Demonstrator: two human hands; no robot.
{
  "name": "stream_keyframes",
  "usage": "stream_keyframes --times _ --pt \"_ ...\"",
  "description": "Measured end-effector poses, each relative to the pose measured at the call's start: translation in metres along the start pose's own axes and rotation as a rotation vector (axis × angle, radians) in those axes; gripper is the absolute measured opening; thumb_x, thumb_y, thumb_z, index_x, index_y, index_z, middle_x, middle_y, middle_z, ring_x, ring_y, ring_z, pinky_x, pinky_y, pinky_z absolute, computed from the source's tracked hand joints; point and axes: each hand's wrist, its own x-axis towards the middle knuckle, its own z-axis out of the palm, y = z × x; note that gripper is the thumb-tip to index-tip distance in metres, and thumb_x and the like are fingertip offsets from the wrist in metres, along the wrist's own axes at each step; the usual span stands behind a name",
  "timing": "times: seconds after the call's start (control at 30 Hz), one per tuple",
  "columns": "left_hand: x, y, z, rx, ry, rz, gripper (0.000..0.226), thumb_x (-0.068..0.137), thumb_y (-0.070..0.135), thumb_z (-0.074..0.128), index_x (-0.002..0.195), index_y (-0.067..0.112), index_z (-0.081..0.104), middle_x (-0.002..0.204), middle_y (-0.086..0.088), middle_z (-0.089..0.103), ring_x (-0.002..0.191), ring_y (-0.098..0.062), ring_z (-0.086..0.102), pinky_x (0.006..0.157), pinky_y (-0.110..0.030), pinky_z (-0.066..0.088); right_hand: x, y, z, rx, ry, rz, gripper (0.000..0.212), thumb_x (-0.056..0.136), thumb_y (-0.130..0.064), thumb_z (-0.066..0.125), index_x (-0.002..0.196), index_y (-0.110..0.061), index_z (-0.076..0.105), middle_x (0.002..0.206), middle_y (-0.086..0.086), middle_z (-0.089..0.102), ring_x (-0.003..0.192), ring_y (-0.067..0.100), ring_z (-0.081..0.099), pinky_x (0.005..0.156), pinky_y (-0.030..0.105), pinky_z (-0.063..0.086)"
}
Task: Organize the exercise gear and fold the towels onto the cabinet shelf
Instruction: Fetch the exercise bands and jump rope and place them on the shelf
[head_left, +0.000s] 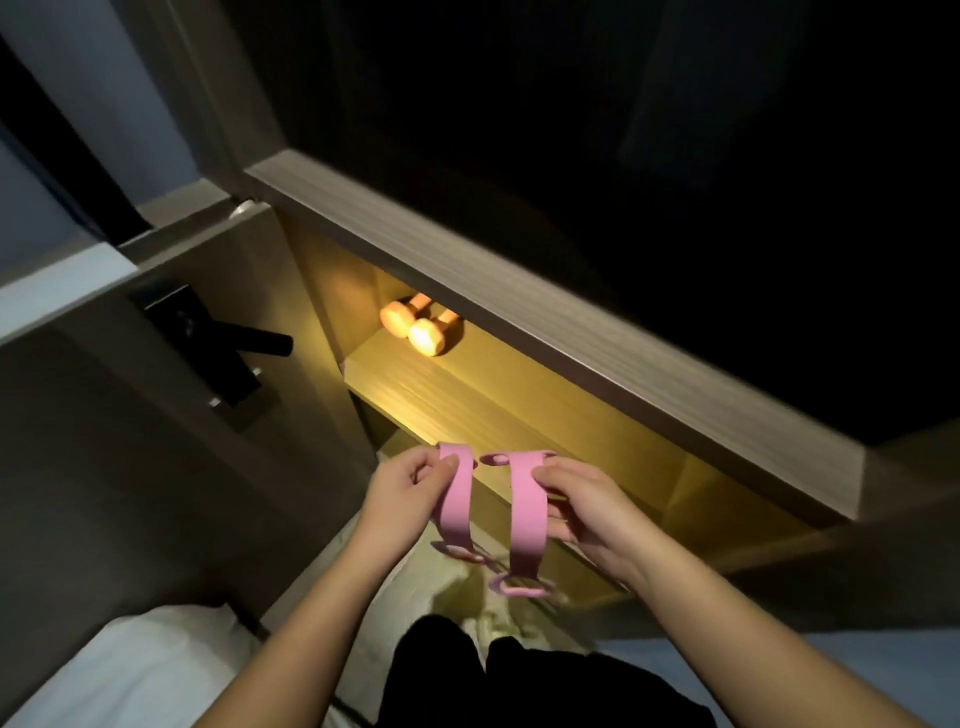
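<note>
Pink straps (524, 519), lit shelf (483, 400), dark cabinet (545, 312)

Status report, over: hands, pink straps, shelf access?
Left hand pinches left pink strap, right hand grips right pink strap. Dumbbells sit back-left on lit shelf.

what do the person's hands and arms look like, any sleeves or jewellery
Both forearms are bare as far as the frame shows, no sleeves in view. The left hand and right hand wear no gloves, and no rings, watch or bracelets show.
</note>
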Motion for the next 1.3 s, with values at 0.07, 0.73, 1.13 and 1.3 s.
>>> stream_keyframes --times 0.07,0.73,1.13,1.3 --pt "0.015 -0.005 -0.008 -0.013 0.018 -0.025 0.027 0.096 0.015 0.058 0.072 0.007 0.068 0.068 -0.011 0.061 0.064 -0.013 0.054 0.061 -0.027 0.04 0.017 -0.002 0.01 0.009 0.012 0.022 0.017 0.098 -0.009 0.054 0.11 -0.004 0.064 0.075 0.006 0.072 0.066 0.015 0.069 0.057 0.027 0.057" --pt "0.119 -0.21 -0.083 0.016 -0.251 -0.046 0.019 0.099 0.017 0.052 0.092 0.025 0.068 0.083 0.001 0.071 0.071 -0.009 0.067 0.052 -0.016 0.047 0.167 0.166 0.12 0.157 0.281 -0.219 0.041 0.096 -0.008 0.049 0.074 -0.024 0.079 0.074 -0.003 0.073 0.067 0.009 0.066 0.058 0.024 0.051" --pt "0.064 -0.271 -0.115 -0.355 -0.382 -0.061 0.026 0.087 -0.004 0.045 0.106 -0.006 0.062 0.106 0.0 0.073 0.082 -0.013 0.072 0.058 -0.026 0.053 0.116 0.229 0.182 0.367 0.432 -0.335 0.021 0.096 -0.013 0.054 0.086 -0.006 0.071 0.066 0.006 0.068 0.049 0.012 0.057 0.04 0.021 0.041" --pt "0.061 -0.276 -0.109 -0.78 -0.507 -0.335 0.028 0.088 0.0 0.043 0.112 -0.006 0.057 0.087 -0.019 0.069 0.083 -0.027 0.06 0.088 -0.046 0.047 0.116 0.237 0.182 0.53 0.427 -0.244 0.018 0.092 -0.018 0.065 0.083 -0.005 0.074 0.074 0.009 0.073 0.055 0.015 0.067 0.046 0.024 0.054"
